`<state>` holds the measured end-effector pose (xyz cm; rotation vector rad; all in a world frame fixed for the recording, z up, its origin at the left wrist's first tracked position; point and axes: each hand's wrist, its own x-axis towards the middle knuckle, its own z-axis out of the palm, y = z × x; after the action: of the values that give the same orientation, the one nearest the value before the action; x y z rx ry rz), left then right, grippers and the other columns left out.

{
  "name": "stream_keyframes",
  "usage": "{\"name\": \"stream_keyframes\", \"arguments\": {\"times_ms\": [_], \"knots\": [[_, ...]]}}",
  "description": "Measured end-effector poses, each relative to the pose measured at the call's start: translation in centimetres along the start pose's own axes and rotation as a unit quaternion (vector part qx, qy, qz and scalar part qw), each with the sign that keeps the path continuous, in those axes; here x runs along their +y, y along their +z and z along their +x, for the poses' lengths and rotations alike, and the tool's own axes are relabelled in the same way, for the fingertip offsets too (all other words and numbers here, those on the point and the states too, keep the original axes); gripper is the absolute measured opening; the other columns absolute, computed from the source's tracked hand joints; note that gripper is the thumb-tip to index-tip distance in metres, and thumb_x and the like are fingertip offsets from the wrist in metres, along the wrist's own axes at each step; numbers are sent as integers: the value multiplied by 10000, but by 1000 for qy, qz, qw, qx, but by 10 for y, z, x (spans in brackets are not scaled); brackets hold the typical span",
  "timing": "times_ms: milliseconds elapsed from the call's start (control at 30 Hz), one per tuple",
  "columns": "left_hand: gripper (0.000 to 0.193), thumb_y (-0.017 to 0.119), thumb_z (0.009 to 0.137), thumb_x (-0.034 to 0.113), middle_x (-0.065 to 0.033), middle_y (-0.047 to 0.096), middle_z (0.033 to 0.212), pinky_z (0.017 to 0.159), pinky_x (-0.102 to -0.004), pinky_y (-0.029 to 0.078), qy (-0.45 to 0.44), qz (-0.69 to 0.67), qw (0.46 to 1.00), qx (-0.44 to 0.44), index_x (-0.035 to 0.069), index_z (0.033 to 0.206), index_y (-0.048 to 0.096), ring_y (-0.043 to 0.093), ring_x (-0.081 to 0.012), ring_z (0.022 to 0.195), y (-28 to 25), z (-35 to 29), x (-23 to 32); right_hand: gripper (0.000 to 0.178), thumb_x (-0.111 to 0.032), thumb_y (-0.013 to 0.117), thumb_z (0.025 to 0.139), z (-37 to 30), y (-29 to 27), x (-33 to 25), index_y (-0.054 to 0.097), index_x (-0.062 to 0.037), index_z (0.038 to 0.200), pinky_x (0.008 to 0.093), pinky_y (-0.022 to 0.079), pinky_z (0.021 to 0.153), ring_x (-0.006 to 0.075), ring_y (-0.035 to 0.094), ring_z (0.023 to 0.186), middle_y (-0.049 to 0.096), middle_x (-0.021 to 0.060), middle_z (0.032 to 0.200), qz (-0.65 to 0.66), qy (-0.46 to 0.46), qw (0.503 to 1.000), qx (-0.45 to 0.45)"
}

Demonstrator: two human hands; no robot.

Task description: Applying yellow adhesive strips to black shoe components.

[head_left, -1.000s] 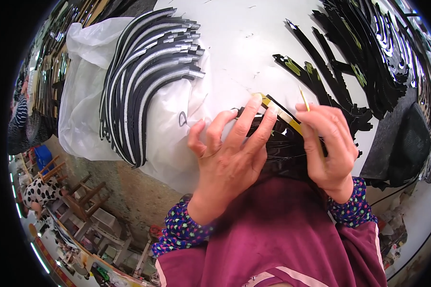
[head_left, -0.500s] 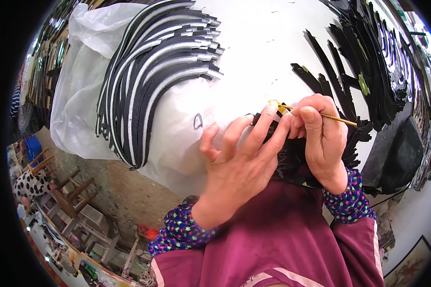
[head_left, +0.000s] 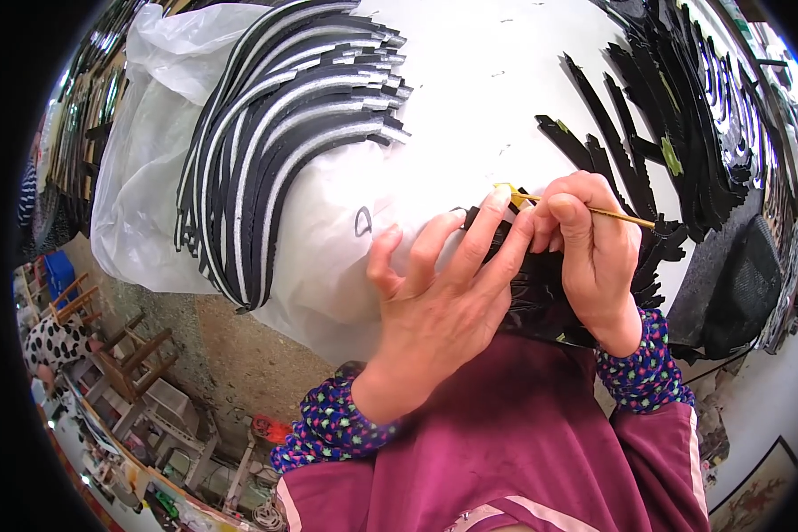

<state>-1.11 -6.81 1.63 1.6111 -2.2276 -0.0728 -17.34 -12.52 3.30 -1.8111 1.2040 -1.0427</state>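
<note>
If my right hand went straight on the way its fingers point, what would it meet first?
Probably your left hand: its fingertips lie just left of your right hand, though depth is unclear and they may already touch.

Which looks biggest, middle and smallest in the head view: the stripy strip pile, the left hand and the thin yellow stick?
1. Stripy strip pile
2. Left hand
3. Thin yellow stick, partly hidden

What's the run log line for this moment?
left hand: touching black pieces; right hand: holding thin gold stick; nearby: curved black-and-white strips
</note>
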Motion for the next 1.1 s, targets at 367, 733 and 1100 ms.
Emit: {"name": "stream_keyframes", "arguments": {"times_ms": [367, 733, 1100], "knots": [[484, 655, 831, 226, 92, 537, 1422, 1081, -454, 225, 0, 1, 1000, 22, 300, 1310, 643, 485, -143, 1172, 2, 1, 1, 114, -49, 555, 1023, -3, -1, -1, 624, 8, 953, 270, 469, 551, 145, 579, 578, 623, 81, 804, 45, -33, 998, 42], [503, 646, 858, 258, 95, 539, 1417, 1092, -464, 217, 13, 38, 999, 24, 311, 1357, 611, 475, -151, 1180, 2, 0, 1, 134, -109, 563, 1033, 3, 0, 2, 609, 4, 976, 290, 472, 537, 158, 565, 544, 623, 71, 768, 10, 6, 1000, 15], [503, 652, 866, 232, 88, 544, 1388, 1077, -466, 236, 18, 14, 999, 39, 305, 1363, 615, 462, -157, 1193, 2, 1, -2, 188, -6, 697, 892, -15, -12, -9, 624, -17, 1065, 366, 516, 763, 273, 640, 874, 655, 111, 983, -213, -108, 971, 32]]}}
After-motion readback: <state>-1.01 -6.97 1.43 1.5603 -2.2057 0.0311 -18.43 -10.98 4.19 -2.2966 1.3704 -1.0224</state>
